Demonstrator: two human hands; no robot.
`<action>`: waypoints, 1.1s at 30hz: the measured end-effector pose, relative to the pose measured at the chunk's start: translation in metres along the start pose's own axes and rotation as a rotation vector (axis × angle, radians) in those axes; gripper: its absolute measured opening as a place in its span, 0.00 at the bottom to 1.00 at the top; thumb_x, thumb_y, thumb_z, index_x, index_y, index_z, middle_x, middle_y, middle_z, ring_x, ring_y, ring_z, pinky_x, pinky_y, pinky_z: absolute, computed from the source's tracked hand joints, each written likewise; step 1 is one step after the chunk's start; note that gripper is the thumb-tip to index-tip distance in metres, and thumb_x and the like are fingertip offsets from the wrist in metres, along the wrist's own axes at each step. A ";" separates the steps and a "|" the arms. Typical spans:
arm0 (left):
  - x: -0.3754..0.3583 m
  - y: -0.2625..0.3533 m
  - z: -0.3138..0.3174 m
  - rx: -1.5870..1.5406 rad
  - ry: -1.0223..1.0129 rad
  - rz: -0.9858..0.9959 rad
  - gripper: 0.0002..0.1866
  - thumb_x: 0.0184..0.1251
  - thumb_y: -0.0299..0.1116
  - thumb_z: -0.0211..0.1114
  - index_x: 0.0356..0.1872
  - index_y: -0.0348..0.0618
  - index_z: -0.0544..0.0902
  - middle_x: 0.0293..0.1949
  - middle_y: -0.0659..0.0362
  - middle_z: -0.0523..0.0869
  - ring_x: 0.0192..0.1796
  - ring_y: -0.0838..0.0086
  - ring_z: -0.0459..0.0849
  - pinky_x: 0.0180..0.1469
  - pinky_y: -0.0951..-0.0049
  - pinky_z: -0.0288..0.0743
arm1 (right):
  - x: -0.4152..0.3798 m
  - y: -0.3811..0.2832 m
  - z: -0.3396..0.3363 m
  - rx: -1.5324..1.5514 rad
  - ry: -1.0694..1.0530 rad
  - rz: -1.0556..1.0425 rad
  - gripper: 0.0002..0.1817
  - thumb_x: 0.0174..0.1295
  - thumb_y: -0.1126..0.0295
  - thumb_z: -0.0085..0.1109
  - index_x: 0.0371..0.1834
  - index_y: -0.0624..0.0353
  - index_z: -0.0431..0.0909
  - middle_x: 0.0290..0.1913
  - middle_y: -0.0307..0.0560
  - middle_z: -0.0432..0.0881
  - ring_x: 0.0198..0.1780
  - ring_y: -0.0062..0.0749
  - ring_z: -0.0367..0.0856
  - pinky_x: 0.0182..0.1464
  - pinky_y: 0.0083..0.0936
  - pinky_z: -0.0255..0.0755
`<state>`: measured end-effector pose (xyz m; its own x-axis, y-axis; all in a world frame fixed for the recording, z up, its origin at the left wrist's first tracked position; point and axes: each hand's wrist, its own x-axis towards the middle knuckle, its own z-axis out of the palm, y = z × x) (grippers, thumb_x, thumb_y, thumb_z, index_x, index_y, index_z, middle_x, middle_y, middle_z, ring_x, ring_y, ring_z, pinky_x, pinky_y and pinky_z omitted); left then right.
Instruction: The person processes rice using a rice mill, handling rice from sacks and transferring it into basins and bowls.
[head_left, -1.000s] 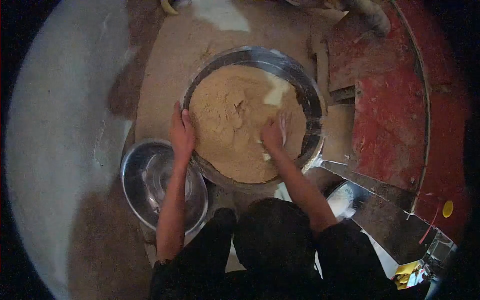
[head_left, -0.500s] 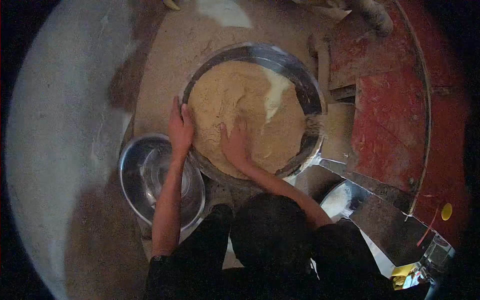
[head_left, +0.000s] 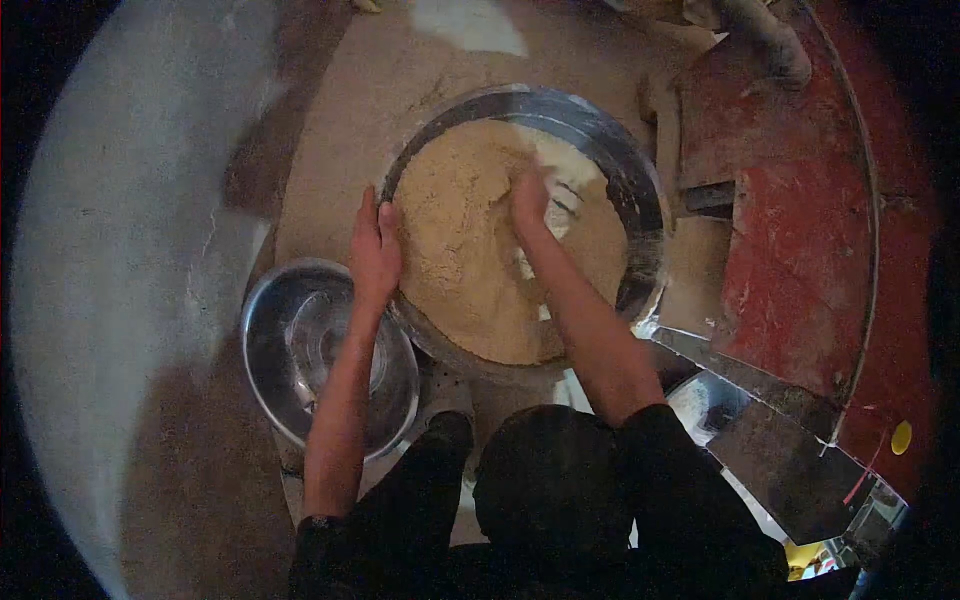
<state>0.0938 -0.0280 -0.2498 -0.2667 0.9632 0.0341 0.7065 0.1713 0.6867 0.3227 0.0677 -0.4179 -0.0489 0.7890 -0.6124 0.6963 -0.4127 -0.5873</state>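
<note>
Two hands, one pan [head_left: 645, 205], one heap of powder [head_left: 450, 240]: the pan sits centre, powder inside. Left hand [head_left: 376, 250] is on the rim at nine o'clock, fingers together, thumb apart; whether it clamps, I can't tell. Right hand [head_left: 530, 197] is at the powder, just off the middle towards twelve, fingers blurred: spread or bunched, I can't tell. Bare wall runs from twelve round to four. Open floor [head_left: 335, 150] lies at ten; it's tight at eight, one bowl [head_left: 275, 340] just beside the pan, partly behind the left forearm [head_left: 345, 420]. At five, one basin [head_left: 725, 397] is partly hidden by sleeve [head_left: 690, 490] and board [head_left: 790, 470].
</note>
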 end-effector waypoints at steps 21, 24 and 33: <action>0.000 0.000 -0.003 -0.051 0.018 0.054 0.30 0.74 0.47 0.44 0.67 0.34 0.62 0.64 0.39 0.68 0.66 0.47 0.68 0.66 0.59 0.61 | -0.093 0.064 -0.061 -0.799 0.567 -0.748 0.26 0.69 0.54 0.40 0.56 0.67 0.71 0.55 0.66 0.75 0.55 0.56 0.75 0.58 0.52 0.65; 0.000 -0.011 0.002 -0.016 0.009 -0.005 0.26 0.74 0.42 0.45 0.68 0.37 0.62 0.62 0.39 0.70 0.63 0.45 0.70 0.64 0.57 0.63 | -0.113 0.075 -0.048 -0.426 0.444 -0.250 0.27 0.70 0.55 0.38 0.60 0.67 0.68 0.58 0.68 0.72 0.59 0.57 0.72 0.62 0.53 0.61; -0.002 -0.011 0.002 -0.012 0.065 0.004 0.24 0.72 0.35 0.44 0.68 0.42 0.63 0.56 0.39 0.75 0.55 0.43 0.76 0.57 0.52 0.68 | -0.209 0.007 -0.037 -0.118 0.020 0.175 0.31 0.69 0.47 0.35 0.67 0.57 0.65 0.60 0.69 0.70 0.64 0.60 0.67 0.67 0.45 0.57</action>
<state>0.0877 -0.0309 -0.2594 -0.3065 0.9482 0.0833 0.6997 0.1651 0.6951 0.3649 -0.0829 -0.2748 0.0931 0.7192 -0.6886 0.7717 -0.4891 -0.4065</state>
